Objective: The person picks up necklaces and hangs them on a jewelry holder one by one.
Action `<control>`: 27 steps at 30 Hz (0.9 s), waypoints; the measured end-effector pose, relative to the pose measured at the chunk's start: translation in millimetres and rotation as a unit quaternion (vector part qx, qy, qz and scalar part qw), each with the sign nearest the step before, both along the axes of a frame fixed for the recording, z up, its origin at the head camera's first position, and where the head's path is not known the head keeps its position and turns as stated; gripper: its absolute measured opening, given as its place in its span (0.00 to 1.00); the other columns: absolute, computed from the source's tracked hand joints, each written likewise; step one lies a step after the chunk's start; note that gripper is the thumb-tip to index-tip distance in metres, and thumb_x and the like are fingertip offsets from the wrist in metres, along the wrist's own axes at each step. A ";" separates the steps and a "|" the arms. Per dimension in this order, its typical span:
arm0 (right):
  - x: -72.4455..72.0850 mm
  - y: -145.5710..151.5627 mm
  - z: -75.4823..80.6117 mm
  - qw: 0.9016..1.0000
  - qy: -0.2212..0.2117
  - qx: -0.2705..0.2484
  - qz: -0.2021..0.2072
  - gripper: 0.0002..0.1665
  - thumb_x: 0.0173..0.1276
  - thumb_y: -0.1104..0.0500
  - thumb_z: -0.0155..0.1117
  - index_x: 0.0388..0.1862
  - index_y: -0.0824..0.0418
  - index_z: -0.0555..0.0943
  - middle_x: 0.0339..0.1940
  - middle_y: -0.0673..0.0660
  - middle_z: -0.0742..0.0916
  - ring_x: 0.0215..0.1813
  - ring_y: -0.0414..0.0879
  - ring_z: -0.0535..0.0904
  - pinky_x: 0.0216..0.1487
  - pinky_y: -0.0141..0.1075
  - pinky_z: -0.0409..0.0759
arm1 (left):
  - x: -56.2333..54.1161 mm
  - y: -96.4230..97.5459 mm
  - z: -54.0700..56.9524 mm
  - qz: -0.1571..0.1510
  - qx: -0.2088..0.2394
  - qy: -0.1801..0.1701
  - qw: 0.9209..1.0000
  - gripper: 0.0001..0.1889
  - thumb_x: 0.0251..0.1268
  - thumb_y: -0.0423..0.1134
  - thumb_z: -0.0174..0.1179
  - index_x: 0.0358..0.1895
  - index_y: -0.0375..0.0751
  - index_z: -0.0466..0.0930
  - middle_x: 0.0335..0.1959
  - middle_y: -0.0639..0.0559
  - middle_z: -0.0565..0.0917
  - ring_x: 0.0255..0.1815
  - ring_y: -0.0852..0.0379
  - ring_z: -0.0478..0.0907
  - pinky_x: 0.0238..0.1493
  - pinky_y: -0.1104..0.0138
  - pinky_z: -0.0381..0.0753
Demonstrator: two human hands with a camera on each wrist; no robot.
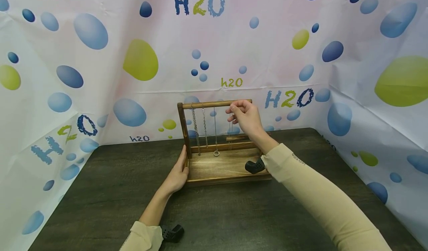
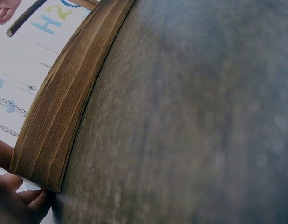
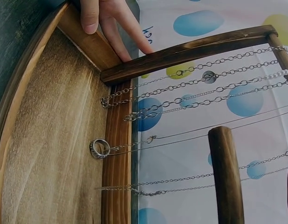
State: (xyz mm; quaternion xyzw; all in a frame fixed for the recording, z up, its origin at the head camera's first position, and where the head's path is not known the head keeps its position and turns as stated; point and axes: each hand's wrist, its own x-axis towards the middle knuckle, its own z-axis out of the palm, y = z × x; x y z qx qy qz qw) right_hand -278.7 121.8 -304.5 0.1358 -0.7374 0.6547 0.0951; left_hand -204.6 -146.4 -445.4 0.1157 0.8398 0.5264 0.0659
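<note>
A wooden jewelry stand (image 1: 220, 178) with an upper bar (image 1: 214, 104) and a shallow tray stands on the table. My left hand (image 1: 177, 173) holds its left side, thumb at the front and fingers (image 3: 127, 28) behind. At the right part of the upper bar, my right hand (image 1: 247, 119) pinches a thin chain necklace (image 3: 195, 177) that hangs below its fingertips. Left of it hang two thicker chain necklaces (image 1: 195, 132) and a fine necklace (image 1: 215, 128) with a ring pendant (image 3: 99, 148), which hangs down to the tray. The right fingertips are mostly out of the right wrist view.
A shorter wooden bar (image 3: 225, 177) juts out below the upper bar. The dark wooden table (image 1: 133, 191) lies around the stand. Behind it hangs a printed white backdrop (image 1: 214, 39). Black devices (image 1: 172, 233) sit at both wrists.
</note>
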 end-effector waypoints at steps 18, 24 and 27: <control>0.8 -0.4 -9.5 1.000 0.002 -0.005 0.003 0.13 0.79 0.58 0.56 0.50 0.69 0.77 0.45 0.65 0.87 0.37 0.50 0.86 0.38 0.41 0.83 | -0.3 -0.2 0.0 0.000 0.009 0.004 1.000 0.45 0.72 0.20 0.37 0.82 0.55 0.25 0.82 0.47 0.30 0.81 0.44 0.32 0.76 0.45 0.41; 1.7 -0.4 -13.3 1.000 0.001 -0.009 0.005 0.10 0.79 0.60 0.56 0.49 0.68 0.77 0.46 0.67 0.87 0.38 0.48 0.86 0.38 0.41 0.83 | -0.7 -0.3 -1.2 0.001 0.008 0.003 1.000 0.44 0.73 0.20 0.36 0.82 0.56 0.25 0.82 0.48 0.30 0.81 0.44 0.32 0.76 0.45 0.41; 2.8 -0.8 -14.2 1.000 0.003 -0.008 0.005 0.09 0.79 0.61 0.56 0.48 0.67 0.78 0.45 0.66 0.87 0.38 0.49 0.86 0.39 0.43 0.83 | -0.5 -0.3 -1.3 -0.001 0.006 0.004 1.000 0.44 0.73 0.20 0.36 0.82 0.55 0.25 0.82 0.47 0.30 0.81 0.43 0.32 0.75 0.44 0.40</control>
